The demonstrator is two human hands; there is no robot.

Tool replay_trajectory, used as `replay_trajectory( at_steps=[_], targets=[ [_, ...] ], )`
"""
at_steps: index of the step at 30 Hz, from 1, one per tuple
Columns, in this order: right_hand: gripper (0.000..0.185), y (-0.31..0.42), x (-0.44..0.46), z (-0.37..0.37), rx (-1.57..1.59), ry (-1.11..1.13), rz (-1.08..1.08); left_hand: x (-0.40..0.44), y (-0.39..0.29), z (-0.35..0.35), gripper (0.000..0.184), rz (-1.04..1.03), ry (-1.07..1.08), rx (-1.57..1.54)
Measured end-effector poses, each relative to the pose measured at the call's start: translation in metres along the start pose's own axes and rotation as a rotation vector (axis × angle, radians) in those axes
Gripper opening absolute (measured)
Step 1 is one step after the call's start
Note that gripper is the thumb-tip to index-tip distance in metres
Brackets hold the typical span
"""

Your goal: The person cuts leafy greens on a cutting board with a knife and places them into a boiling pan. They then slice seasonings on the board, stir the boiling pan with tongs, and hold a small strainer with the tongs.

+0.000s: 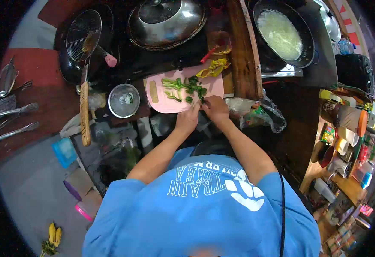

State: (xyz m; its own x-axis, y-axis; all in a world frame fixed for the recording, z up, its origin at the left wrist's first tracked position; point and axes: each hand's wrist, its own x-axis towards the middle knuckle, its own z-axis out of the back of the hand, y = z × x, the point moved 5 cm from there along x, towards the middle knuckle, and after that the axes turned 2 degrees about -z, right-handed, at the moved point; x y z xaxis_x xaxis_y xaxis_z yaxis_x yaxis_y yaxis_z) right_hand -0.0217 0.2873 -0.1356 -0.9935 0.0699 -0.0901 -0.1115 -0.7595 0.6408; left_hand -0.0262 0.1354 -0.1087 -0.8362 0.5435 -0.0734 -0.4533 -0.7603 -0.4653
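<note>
A pink cutting board [215, 85] bears chopped leafy greens: pale stems and stalks [174, 84] on its left and dark leaves [194, 85] towards the middle. At the board's near edge my left hand [189, 118] and my right hand [216, 109] meet, fingertips almost touching. Both hands are closed, with fingers pinched around a bit of leafy green [202, 100] between them. My fingers partly hide what is held, and no knife shows. A crumpled yellow wrapper [214, 67] lies on the board's far right corner.
Left of the board sits a round strainer [124, 100]. Beyond it are a wire skimmer [85, 92] over a wok and a lidded pan [167, 25]. Right of a wooden beam [244, 51], a wok [279, 34] holds pale bubbling liquid. Plastic bags [260, 112] lie beside my right hand.
</note>
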Motion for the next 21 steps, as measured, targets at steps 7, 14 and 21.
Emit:
replay_trajectory(
  at_steps=[7, 14, 21],
  targets=[
    [0.016, -0.001, 0.007, -0.01, -0.109, -0.079, 0.057, 0.012, 0.006, -0.024, 0.053, -0.066, 0.066, 0.192],
    [0.019, -0.004, 0.008, -0.006, -0.134, 0.014, -0.055, -0.009, 0.012, -0.016, 0.054, 0.002, 0.17, 0.202],
    [0.022, -0.009, 0.005, 0.0, -0.059, -0.039, -0.138, -0.011, 0.018, -0.002, 0.04, 0.038, 0.038, -0.07]
  ],
)
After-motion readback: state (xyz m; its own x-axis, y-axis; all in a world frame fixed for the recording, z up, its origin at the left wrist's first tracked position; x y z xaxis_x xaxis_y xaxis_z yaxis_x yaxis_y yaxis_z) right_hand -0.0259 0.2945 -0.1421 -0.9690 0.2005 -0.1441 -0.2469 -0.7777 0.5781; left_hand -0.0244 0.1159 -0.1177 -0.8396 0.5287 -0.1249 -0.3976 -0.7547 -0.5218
